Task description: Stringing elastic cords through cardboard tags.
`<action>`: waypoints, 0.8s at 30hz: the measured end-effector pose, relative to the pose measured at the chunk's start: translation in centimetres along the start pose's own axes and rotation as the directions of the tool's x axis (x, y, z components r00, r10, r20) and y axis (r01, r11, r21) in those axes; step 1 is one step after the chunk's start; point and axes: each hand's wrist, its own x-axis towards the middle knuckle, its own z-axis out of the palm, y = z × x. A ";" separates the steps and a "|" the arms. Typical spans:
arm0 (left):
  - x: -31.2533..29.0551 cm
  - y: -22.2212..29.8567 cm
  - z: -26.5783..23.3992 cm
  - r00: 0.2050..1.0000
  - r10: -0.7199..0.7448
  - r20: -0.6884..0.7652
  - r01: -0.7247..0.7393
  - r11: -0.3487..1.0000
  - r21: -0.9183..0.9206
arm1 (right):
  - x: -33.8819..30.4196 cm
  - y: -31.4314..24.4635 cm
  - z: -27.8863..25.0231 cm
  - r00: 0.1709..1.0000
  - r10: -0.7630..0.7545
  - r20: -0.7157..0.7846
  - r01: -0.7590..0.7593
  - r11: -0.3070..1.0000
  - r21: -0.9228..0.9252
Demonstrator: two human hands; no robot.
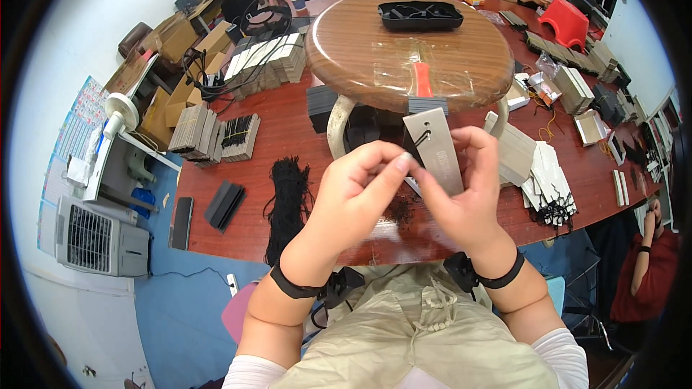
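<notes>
Over the table's near edge, my right hand (467, 191) is closed round a flat grey card tag (437, 155). The tag has holes near its upper end, and a thin black cord (424, 134) runs through them. My left hand (366, 181) pinches at the cord beside the tag, its fingertips meeting my right thumb. The exact grip on the cord is partly hidden by the fingers. A thick bundle of black cords (287, 205) lies on the table, left of my left hand.
A round wooden stool (346, 50) stands on the red table (252, 227), holding a black case (420, 17). White tags (549, 176) with black cords lie at right. Stacks of grey tags (194, 130) and a phone (182, 222) sit at left. Other people sit beyond and at right.
</notes>
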 end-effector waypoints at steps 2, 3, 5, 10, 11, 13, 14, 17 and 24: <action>-0.8 -1.1 -0.5 0.984 0.087 -0.154 -0.085 0.996 0.020 | 0.4 0.2 0.3 0.986 -0.169 0.008 0.165 0.952 -0.259; -1.4 -1.6 -0.7 0.982 0.091 -0.167 -0.090 0.996 0.012 | 0.5 0.4 0.6 0.973 -0.230 0.024 0.223 0.909 -0.353; -2.2 -2.1 -0.6 0.982 0.096 -0.165 -0.095 0.995 0.017 | 1.1 1.1 0.7 0.941 -0.337 0.039 0.312 0.814 -0.490; -2.3 -2.2 -0.5 0.978 0.141 -0.157 -0.131 0.989 0.069 | 1.4 1.1 0.0 0.883 -0.469 -0.030 0.394 0.774 -0.496; -2.3 -2.1 -0.5 0.978 0.151 -0.146 -0.139 0.986 0.089 | 1.2 0.9 -0.3 0.891 -0.454 -0.021 0.387 0.782 -0.488; -2.2 -2.3 -0.6 0.979 0.156 -0.134 -0.143 0.985 0.101 | 0.7 0.4 -1.3 0.916 -0.399 0.044 0.362 0.775 -0.518; -2.1 -2.6 -0.6 0.980 0.146 -0.134 -0.134 0.987 0.091 | 0.5 -0.1 -1.7 0.916 -0.398 0.046 0.362 0.773 -0.521; -1.6 -3.6 -0.3 0.980 0.151 -0.133 -0.148 0.988 0.035 | 0.7 -2.1 -2.4 0.962 -0.231 0.142 0.271 0.793 -0.546; -0.1 -5.3 -1.0 0.959 0.256 -0.117 -0.213 0.931 0.296 | 1.0 -4.5 -2.8 0.902 0.339 0.269 -0.303 0.938 -0.167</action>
